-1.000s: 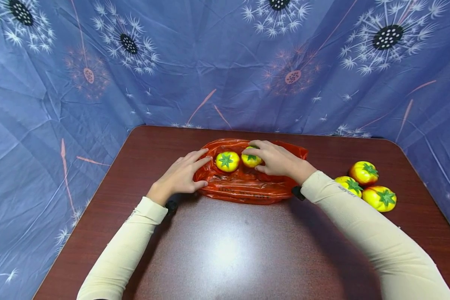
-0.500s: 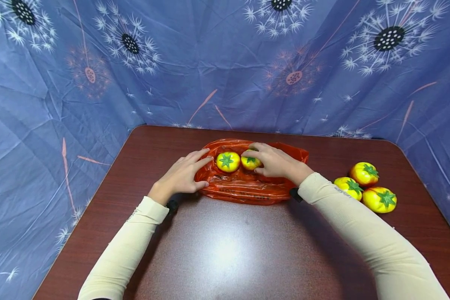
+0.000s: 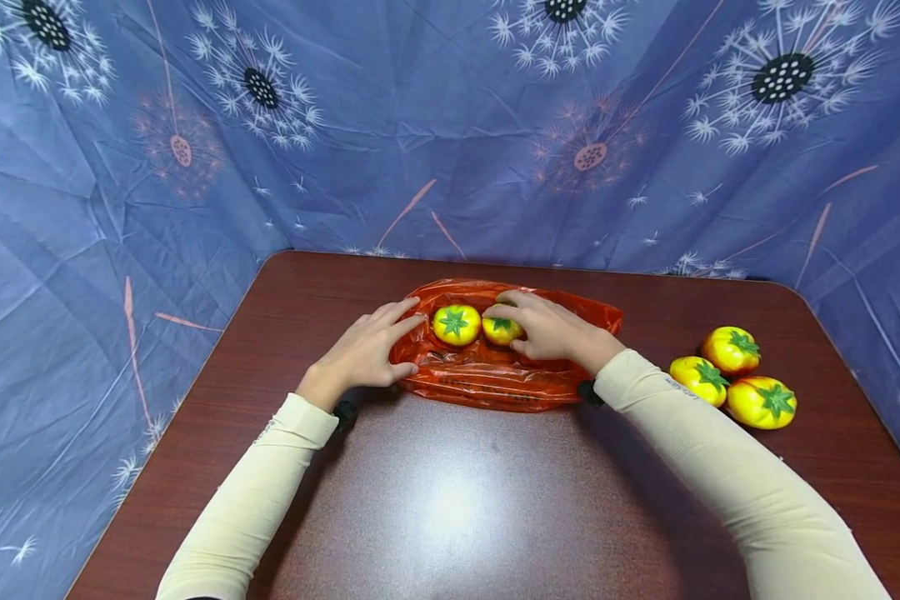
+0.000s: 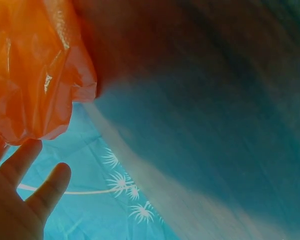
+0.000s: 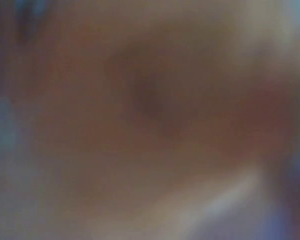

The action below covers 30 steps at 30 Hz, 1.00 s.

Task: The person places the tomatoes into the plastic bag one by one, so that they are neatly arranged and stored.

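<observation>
A crumpled orange-red plastic bag point(image 3: 487, 379) lies on the table with its mouth spread upward. Inside it, at the left, sits a yellow-red fruit point(image 3: 456, 325) with a green star-shaped top. My right hand point(image 3: 551, 329) grips a second such fruit point(image 3: 501, 332) between thumb and fingers, close to the first one and partly covered by the hand. At the bag's left rim my left hand point(image 3: 363, 346) rests with fingers spread. The left wrist view shows a fingertip point(image 4: 32, 145) touching the bag point(image 4: 30, 75). The right wrist view is too blurred to read.
Three more fruits of the same kind, one of them farther back point(image 3: 731, 350), sit close together to the right, beside the right forearm. The brown table point(image 3: 330, 283) ends at a blue curtain point(image 3: 420, 125) with dandelion prints behind and at the sides.
My right hand and its fruit have shifted slightly down toward the bag's near side. The left hand and the first fruit stay nearly still.
</observation>
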### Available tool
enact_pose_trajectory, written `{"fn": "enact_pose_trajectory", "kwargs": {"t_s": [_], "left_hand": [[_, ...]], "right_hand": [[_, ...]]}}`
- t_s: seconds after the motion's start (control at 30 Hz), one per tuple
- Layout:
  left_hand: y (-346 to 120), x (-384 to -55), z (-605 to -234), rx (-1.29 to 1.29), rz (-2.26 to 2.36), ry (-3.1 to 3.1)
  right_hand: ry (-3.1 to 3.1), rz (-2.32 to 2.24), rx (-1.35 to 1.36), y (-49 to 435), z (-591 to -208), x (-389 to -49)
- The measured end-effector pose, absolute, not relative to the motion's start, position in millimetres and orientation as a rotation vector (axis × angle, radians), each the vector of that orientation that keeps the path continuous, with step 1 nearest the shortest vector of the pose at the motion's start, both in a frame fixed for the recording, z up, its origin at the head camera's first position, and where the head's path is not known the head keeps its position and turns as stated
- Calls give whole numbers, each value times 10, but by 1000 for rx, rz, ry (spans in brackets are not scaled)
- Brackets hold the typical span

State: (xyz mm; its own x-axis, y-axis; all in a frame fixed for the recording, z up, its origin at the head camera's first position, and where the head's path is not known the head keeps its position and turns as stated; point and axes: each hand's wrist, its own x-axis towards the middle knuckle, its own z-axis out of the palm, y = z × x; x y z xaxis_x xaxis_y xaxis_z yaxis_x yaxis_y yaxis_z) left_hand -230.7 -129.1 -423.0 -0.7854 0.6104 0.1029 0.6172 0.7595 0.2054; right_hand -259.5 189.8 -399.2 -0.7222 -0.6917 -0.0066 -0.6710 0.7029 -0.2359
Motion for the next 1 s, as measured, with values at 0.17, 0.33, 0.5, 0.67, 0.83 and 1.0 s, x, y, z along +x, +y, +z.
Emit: {"fn": "enact_pose_trajectory", "kwargs": {"t_s": [0.17, 0.33, 0.5, 0.67, 0.83, 1.0], "left_hand": [[-1284, -2302, -4226, -1010, -362, -2934], [-1281, -2302, -4231, -1007, -362, -2941], [-1277, -2294, -4223, -1012, -369, -2938], [-1279, -2295, -4201, -1013, -379, -2937], [-1288, -2310, -4205, -1006, -373, -2946], [-1283, -2315, -4211, -1011, -371, -2950]], "right_hand": [[2798, -335, -1102, 1911, -4015, -2590], [2794, -339, -1091, 1916, -4043, -2578], [2792, -325, -1084, 1927, -4057, -2573], [2798, -321, -1089, 1937, -4039, -2580], [2804, -314, -1098, 1934, -4030, -2587], [2809, -311, -1083, 1934, -4054, -2582]]}}
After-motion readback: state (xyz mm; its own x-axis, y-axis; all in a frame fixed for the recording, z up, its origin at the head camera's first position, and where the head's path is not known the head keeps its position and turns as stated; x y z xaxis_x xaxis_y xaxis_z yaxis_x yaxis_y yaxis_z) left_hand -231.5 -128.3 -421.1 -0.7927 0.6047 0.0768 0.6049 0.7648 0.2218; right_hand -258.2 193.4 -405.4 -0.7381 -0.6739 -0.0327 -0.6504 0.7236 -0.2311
